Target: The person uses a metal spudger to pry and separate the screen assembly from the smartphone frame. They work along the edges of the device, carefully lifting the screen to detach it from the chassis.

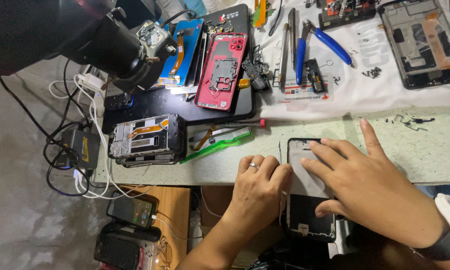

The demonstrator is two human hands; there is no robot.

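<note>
R hand (pixel 357 172) flat on phone frame (pixel 305 200); L hand (pixel 257 187) fisted round tweezers (pixel 279 150).

Bright, even light; sharp focus.

one view only here, the head camera, worn up top and looking steeply down over the near edge of the counter (pixel 415 150). it sits close: the left hand (pixel 257 192) and right hand (pixel 365 185) fill the lower middle, forearms running out of the bottom edge. the gaze tips slightly forward, so the far side of the counter with the white cloth (pixel 385 90) climbs to the top edge and gets cut off there. on the left the frame spills past the counter down to the grey floor (pixel 20 200). a dark blurred lamp head (pixel 85 35) looms very near the lens, top left. no second view to share anything with.
</note>
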